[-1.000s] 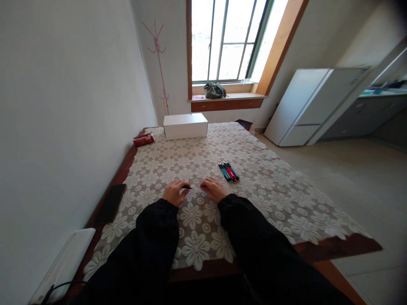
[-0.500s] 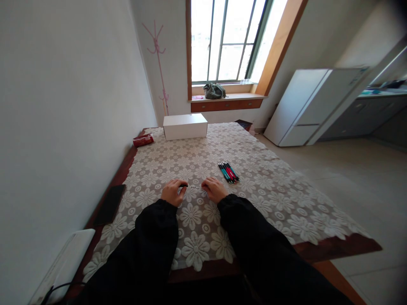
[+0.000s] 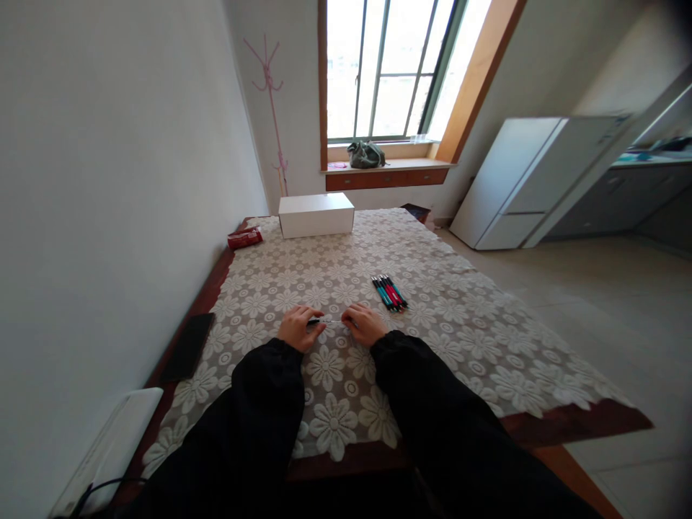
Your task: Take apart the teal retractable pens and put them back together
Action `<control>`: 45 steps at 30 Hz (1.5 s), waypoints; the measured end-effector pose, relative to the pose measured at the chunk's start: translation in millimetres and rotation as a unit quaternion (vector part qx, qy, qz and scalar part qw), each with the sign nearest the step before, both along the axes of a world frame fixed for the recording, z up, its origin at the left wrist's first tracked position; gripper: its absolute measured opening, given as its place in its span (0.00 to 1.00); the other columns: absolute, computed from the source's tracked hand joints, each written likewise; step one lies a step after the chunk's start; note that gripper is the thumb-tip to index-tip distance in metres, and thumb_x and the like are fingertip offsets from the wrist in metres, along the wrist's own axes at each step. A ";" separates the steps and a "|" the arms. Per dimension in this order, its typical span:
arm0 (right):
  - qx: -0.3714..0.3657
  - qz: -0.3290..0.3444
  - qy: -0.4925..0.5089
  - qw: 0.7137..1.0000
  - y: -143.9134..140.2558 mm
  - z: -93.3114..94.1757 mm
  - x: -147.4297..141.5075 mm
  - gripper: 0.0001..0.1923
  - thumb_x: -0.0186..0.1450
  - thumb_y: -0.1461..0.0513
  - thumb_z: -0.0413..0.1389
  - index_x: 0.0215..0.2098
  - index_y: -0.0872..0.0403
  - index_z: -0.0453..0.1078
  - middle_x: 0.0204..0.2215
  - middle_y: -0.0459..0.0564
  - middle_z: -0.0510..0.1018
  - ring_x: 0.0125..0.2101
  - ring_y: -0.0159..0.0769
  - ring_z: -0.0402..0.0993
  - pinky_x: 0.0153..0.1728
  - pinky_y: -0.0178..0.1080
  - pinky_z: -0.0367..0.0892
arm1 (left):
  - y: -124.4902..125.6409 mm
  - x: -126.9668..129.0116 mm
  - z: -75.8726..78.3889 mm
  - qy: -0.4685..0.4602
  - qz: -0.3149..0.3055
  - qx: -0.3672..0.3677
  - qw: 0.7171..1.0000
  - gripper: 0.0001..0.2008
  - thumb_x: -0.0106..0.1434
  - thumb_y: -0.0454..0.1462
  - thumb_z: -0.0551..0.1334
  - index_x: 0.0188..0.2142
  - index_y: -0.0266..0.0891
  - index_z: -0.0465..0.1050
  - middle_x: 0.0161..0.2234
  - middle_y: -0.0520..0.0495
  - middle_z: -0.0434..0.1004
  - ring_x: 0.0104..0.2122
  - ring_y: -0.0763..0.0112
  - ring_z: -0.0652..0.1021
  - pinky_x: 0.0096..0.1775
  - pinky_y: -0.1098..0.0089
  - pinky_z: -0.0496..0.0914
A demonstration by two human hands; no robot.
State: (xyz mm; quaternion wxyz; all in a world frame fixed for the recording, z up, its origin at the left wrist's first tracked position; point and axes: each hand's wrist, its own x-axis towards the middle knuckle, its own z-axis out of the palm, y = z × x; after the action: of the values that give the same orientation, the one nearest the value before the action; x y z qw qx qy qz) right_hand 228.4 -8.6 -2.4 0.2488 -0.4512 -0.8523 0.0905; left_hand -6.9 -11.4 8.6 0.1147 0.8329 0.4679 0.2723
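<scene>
My left hand (image 3: 297, 328) holds a short black pen part (image 3: 313, 321) between thumb and fingers. A thin, pale pen refill (image 3: 334, 321) spans the small gap between both hands, with its right end pinched in the fingertips of my right hand (image 3: 366, 324). Whether the refill's left end sits inside the black part is too small to tell. Just beyond my right hand, several pens (image 3: 389, 293) in teal, red and black lie side by side on the lace tablecloth (image 3: 324, 367).
A white box (image 3: 316, 216) stands at the table's far end, beside a red packet (image 3: 245, 238). By the left wall lie a dark phone-like slab (image 3: 188, 346) and a white device (image 3: 116, 443) with a black cable. A fridge (image 3: 513, 180) stands beyond, at right.
The fingers of my left hand have loosened and shifted slightly right along the black pen part, showing more of it. My right hand keeps its pinch almost in place.
</scene>
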 end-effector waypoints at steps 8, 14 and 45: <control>0.010 0.031 0.000 0.999 -4.0 3.3 -2.4 0.05 0.66 0.66 0.54 0.37 0.52 0.71 0.36 0.49 0.75 0.41 0.38 0.68 0.45 0.39 0.64 | 0.7 0.1 -1.0 -0.001 -0.027 0.006 1.000 0.09 0.64 0.44 0.61 0.36 0.43 0.77 0.40 0.45 0.79 0.46 0.61 0.75 0.51 0.62 0.67; 0.007 0.025 -0.004 1.000 -5.3 4.9 -3.5 0.05 0.67 0.65 0.53 0.36 0.52 0.71 0.36 0.49 0.75 0.41 0.38 0.68 0.45 0.39 0.64 | 0.6 -0.2 -0.6 -0.018 -0.034 0.019 0.999 0.08 0.63 0.43 0.62 0.36 0.43 0.77 0.39 0.46 0.79 0.45 0.63 0.75 0.50 0.63 0.68; 0.016 -0.046 -0.023 0.999 4.7 8.0 19.3 0.05 0.65 0.65 0.55 0.36 0.52 0.73 0.35 0.49 0.76 0.40 0.37 0.68 0.45 0.38 0.62 | -0.7 -5.5 4.5 0.033 0.055 -0.020 0.998 0.19 0.48 0.28 0.60 0.39 0.44 0.74 0.44 0.48 0.78 0.48 0.59 0.73 0.52 0.59 0.65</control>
State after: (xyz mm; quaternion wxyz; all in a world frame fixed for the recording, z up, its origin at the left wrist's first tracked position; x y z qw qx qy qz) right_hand 247.7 -3.9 5.6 0.2406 -0.4879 -0.8373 0.0551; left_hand -12.3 -12.1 13.1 0.1004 0.8118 0.5222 0.2414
